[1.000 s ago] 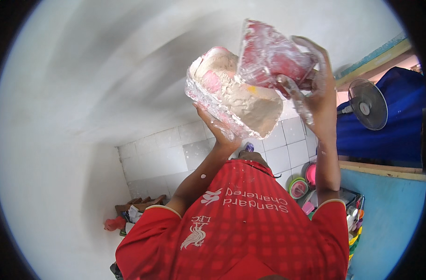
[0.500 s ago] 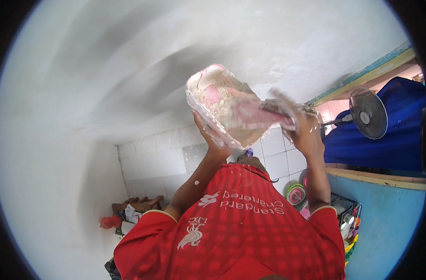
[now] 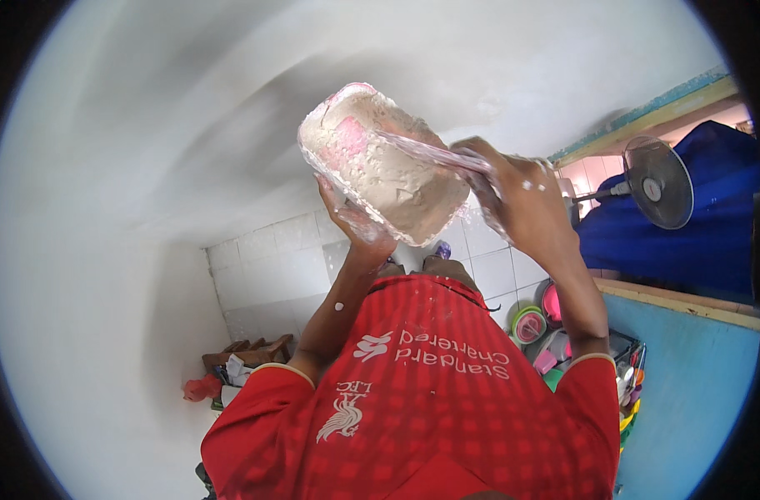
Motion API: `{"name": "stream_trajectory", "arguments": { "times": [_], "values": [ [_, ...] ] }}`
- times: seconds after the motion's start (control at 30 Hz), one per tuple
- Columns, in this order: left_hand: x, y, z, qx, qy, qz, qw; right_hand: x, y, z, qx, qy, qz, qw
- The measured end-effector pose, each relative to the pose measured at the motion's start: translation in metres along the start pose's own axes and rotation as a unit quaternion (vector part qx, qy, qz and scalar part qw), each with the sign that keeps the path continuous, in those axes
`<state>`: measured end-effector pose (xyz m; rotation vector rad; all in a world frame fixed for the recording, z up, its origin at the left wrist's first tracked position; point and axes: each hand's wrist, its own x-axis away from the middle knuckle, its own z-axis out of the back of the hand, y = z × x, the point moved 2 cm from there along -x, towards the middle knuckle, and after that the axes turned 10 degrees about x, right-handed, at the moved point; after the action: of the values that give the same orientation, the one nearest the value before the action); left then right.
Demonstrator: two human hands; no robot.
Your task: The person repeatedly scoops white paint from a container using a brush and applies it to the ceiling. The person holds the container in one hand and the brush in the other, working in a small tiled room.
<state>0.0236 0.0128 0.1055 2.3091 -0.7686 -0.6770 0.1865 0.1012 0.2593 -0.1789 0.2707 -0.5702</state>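
My left hand (image 3: 359, 227) holds up a plaster-smeared tub (image 3: 337, 182), its fingers under and along the near left side. The tub is tilted so that its inside shows. Pale, lumpy wet filler (image 3: 407, 185) lies in it, with a pink patch bare toward the far left. My right hand (image 3: 517, 196) is closed around a flat pinkish scraper (image 3: 426, 152) coated in white. The scraper appears nearly edge-on, its far end over the filler; whether it touches the filler I cannot tell. White specks dot both hands and my left forearm.
A white wall (image 3: 188, 125) rises ahead and to the left, above pale floor tiles (image 3: 284, 271). At right are a fan (image 3: 653, 185), a blue cloth (image 3: 697, 242) and a blue wall (image 3: 688, 375). Bowls (image 3: 528, 325) and a wooden piece (image 3: 251, 350) sit lower down.
The tub has shifted up and left in view. My right hand has turned the scraper from a blurred, broadside position to nearly edge-on, farther over the filler.
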Motion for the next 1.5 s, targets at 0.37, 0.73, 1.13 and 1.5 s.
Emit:
{"name": "stream_trajectory", "arguments": {
  "times": [0.37,0.73,1.13,1.5],
  "values": [
    [0.009,-0.006,0.009,-0.043,0.034,-0.014,0.998,0.009,-0.007,-0.024,0.032,-0.025,-0.057,0.998],
    [0.013,-0.032,0.046,0.001,-0.050,-0.112,0.993,0.013,0.002,-0.045,-0.186,-0.057,-0.091,0.977],
    [0.015,-0.012,0.038,-0.172,-0.108,-0.084,0.975,0.032,0.026,-0.053,-0.138,-0.096,-0.060,0.984],
    [0.011,-0.004,0.024,-0.069,-0.112,0.009,0.991,0.021,0.015,-0.052,-0.313,-0.155,-0.110,0.930]
  ]
}}
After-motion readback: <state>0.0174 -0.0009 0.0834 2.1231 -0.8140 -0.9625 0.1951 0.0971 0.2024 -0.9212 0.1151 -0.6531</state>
